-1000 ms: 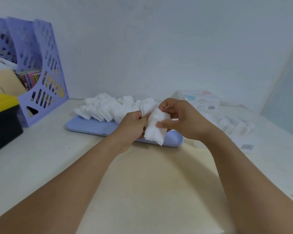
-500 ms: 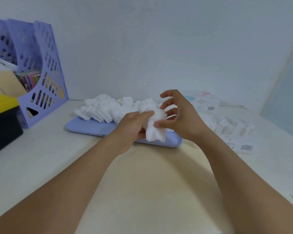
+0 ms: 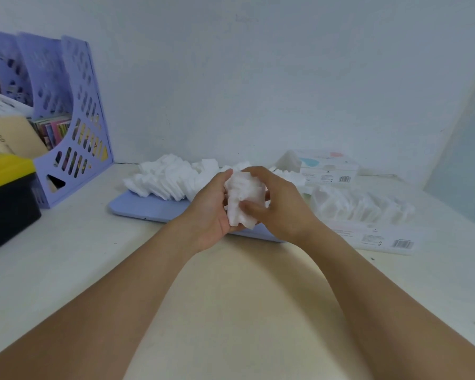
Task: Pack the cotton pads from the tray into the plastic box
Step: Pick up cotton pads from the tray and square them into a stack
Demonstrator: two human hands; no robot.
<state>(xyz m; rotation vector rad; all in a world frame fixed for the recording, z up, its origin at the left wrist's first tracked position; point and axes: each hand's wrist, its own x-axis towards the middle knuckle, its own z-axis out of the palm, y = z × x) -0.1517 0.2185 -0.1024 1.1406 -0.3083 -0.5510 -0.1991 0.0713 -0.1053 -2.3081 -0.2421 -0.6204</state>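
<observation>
Gripping a stack of cotton pads (image 3: pixel 242 200) between left hand (image 3: pixel 210 207) and right hand (image 3: pixel 279 205), fingers curled round it, blue tray (image 3: pixel 148 209) just behind, plastic box (image 3: pixel 368 215) to the right

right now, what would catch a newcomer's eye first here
Both hands, left hand and right hand, meet at centre, gripping a small stack of cotton pads above the blue tray. More pads lie heaped on the tray behind; the clear plastic box sits to the right.

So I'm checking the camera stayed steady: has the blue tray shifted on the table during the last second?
No. The blue tray keeps its place against the purple file rack; only the hands and their wad of pads moved.
</observation>
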